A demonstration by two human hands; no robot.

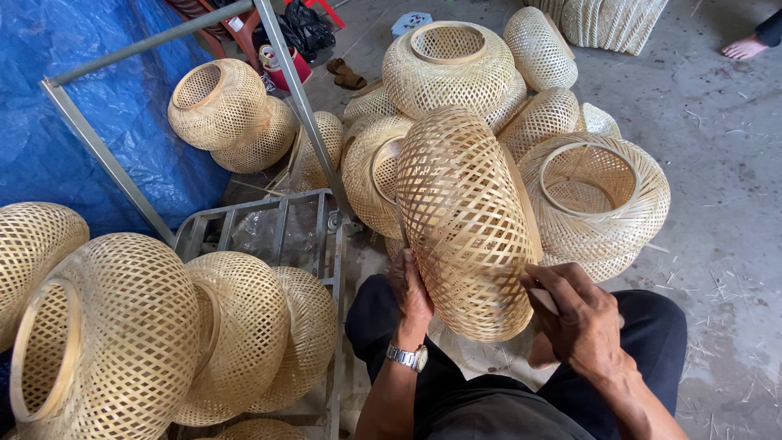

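While the head camera looks down over the person's lap, a woven bamboo lampshade [466, 224] stands tilted on its edge between the knees, its lower rim resting near the dark trousers [489, 399]. The left hand [410, 295], with a metal wristwatch [407, 357] on the wrist, lies flat against the shade's lower left side, fingers spread and pressed to the weave rather than curled round anything. The right hand [580, 319] sits against the lower right rim with its fingers bent inward; whether it pinches a loose strip or only steadies the rim cannot be told. By the look of it the step in hand is checking or finishing the weave near the rim, with the shade propped and turned between both hands; the next move would seem to call for a firm hold on the left side while the right fingers work the edge, without crushing the light lattice. Beyond the shade, a heap of finished woven shades [456, 65] lies on the concrete floor [717, 163]; more shades [122, 334] are stacked at the left on a grey metal cart [269, 220], beside a blue tarpaulin [90, 106]. Another person's bare foot [745, 47] shows at the top right corner.
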